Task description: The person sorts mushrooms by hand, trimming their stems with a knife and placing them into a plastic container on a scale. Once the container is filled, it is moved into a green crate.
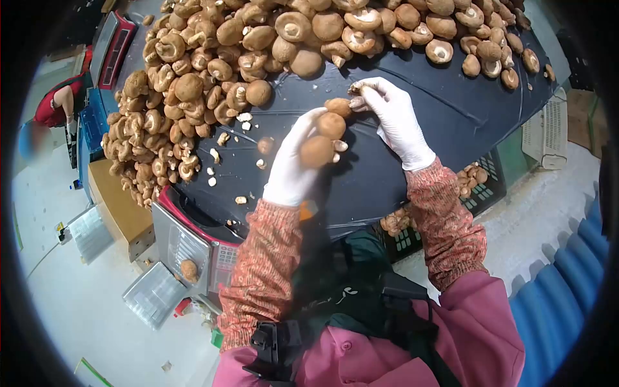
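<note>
Several brown mushrooms (317,151) are held in my left hand (293,164), which wears a white glove and curls round them over the dark table (400,135). My right hand (391,119), gloved in white too, is just to the right, its thumb and fingers pinched on a small brown piece (356,88), perhaps a mushroom stem. The fingertips are close beside the uppermost held mushroom (338,108). A large heap of mushrooms (187,87) spreads along the far and left sides. Small pale stem pieces (215,155) lie on the table left of my left hand.
A red-edged scale (184,242) with one mushroom (189,270) on it stands at the lower left, beside a cardboard box (119,200). Crates (493,187) with mushroom pieces sit below the table's near edge. Another person (58,106) is at the far left.
</note>
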The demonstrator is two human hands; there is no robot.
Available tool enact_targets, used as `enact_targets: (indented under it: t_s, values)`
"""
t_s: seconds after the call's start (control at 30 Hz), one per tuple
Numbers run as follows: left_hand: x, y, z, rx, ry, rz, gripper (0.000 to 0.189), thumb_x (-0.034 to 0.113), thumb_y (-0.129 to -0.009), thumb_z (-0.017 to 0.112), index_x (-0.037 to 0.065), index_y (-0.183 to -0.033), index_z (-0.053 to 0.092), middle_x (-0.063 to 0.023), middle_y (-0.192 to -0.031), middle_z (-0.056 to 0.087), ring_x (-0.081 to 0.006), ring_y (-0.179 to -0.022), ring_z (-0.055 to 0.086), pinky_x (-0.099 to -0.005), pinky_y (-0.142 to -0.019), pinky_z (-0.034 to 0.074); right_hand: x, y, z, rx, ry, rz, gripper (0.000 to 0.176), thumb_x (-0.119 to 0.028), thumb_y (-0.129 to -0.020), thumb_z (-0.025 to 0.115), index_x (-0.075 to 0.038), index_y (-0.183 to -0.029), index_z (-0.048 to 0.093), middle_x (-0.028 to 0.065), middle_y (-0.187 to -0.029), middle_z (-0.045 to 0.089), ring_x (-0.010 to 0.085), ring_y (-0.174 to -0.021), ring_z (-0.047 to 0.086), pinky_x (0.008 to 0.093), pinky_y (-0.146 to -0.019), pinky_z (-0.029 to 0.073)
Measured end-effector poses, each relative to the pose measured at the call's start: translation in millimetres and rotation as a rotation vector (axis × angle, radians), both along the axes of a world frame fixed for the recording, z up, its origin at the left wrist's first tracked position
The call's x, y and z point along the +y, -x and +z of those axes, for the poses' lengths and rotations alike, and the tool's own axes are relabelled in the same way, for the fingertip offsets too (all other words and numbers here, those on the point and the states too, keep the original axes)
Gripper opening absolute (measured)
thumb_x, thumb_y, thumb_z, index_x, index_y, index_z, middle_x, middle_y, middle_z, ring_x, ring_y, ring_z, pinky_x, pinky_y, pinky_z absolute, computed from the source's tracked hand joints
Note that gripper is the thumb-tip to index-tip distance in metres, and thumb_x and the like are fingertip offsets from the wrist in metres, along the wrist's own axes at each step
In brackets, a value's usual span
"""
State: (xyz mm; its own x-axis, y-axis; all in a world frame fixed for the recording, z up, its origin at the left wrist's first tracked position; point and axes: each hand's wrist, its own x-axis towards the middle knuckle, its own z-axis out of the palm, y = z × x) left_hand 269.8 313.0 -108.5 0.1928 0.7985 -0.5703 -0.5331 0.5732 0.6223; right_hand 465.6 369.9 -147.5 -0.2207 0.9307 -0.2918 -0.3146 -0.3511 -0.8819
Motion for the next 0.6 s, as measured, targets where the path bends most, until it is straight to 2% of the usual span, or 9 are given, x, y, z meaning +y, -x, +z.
enact_targets:
  t_s: [0.1,0.13,0.17,0.2,0.23,0.33,0.43,0.47,0.6]
  values:
    - [-3.0,-2.3,-9.4,0.138,0.013,0.011,0.036,0.031,-0.103,0.051,0.008,-0.13,0.054,-0.0144,-0.117,0.061,-0.0304,-0.087,0.067,-0.035,-0.068,0.056,-9.4,7.3,7.7,-0.433,-0.331,0.106,0.027,-0.016,-0.093,0.066,-0.002,-0.117,0.064,0.0097,-0.107,0.068,0.0161,-0.091,0.067,0.0291,-0.085,0.054]
    - [-3.9,-1.4,-10.5,0.125,0.048,0.036,0.034,0.031,-0.103,0.052,0.009,-0.129,0.055,-0.0142,-0.115,0.062,-0.0308,-0.087,0.068,-0.0352,-0.067,0.056,-12.8,9.9,0.2,-0.354,-0.39,0.171,0.037,-0.015,-0.086,0.07,-0.005,-0.12,0.062,0.0118,-0.115,0.064,0.0243,-0.099,0.067,0.034,-0.09,0.054]
    - [-4.8,-0.5,-11.6,0.112,0.083,0.061,0.032,0.03,-0.103,0.053,0.009,-0.127,0.056,-0.0139,-0.114,0.063,-0.0312,-0.086,0.068,-0.0354,-0.067,0.056,-13.6,9.8,-0.6,-0.659,-0.675,0.187,0.045,-0.017,-0.082,0.072,-0.007,-0.125,0.06,0.0139,-0.117,0.061,0.0314,-0.107,0.063,0.039,-0.093,0.052]
    - [-7.4,2.7,-11.8,0.144,0.074,0.044,0.032,0.03,-0.103,0.053,0.009,-0.126,0.056,-0.014,-0.113,0.063,-0.0313,-0.086,0.068,-0.0354,-0.066,0.056,-15.7,12.8,0.2,-0.673,-0.652,0.18,0.049,-0.018,-0.081,0.073,-0.009,-0.127,0.058,0.0144,-0.119,0.06,0.0334,-0.107,0.062,0.0406,-0.093,0.052]
    - [-9.4,10.8,-15.2,0.017,0.131,0.087,0.03,0.031,-0.103,0.053,0.009,-0.124,0.057,-0.0145,-0.112,0.064,-0.0314,-0.085,0.068,-0.036,-0.066,0.056,-17.3,15.8,0.7,-0.684,-0.631,0.173,0.053,-0.019,-0.08,0.074,-0.01,-0.13,0.056,0.0148,-0.12,0.059,0.0355,-0.108,0.061,0.0422,-0.093,0.051]
    - [-18.8,26.8,-19.8,-0.143,0.229,0.233,0.029,0.032,-0.102,0.054,0.01,-0.121,0.057,-0.0151,-0.11,0.065,-0.0307,-0.083,0.066,-0.0372,-0.066,0.056,-13.8,19.0,1.4,-0.738,-0.554,0.212,0.063,-0.018,-0.079,0.075,-0.013,-0.138,0.053,0.0128,-0.126,0.058,0.0312,-0.114,0.059,0.037,-0.097,0.05]
    - [-26.8,30.0,-12.1,-0.055,0.156,0.25,0.03,0.032,-0.102,0.055,0.011,-0.124,0.056,-0.0139,-0.111,0.063,-0.0284,-0.079,0.063,-0.037,-0.064,0.054,-11.4,35.7,4.7,-1.117,-0.76,0.208,0.062,-0.025,-0.08,0.075,-0.016,-0.138,0.054,0.0124,-0.127,0.057,0.0303,-0.11,0.06,0.0378,-0.092,0.051]
    - [-28.2,31.7,-5.2,-0.134,0.166,0.266,0.03,0.031,-0.102,0.055,0.012,-0.125,0.056,-0.0135,-0.111,0.062,-0.028,-0.078,0.063,-0.0365,-0.064,0.054,-11.0,42.6,3.2,-1.245,-0.831,0.234,0.059,-0.029,-0.081,0.074,-0.017,-0.135,0.056,0.0115,-0.124,0.057,0.0292,-0.105,0.06,0.0394,-0.086,0.053]
    - [-28.4,35.9,19.5,-0.308,0.192,0.351,0.032,0.029,-0.105,0.047,0.015,-0.133,0.053,-0.012,-0.113,0.061,-0.0264,-0.082,0.061,-0.0352,-0.062,0.052,-14.1,31.2,9.4,-1.132,-0.796,0.258,0.044,-0.026,-0.081,0.07,-0.016,-0.123,0.061,0.008,-0.102,0.059,0.0288,-0.096,0.063,0.0419,-0.079,0.053]
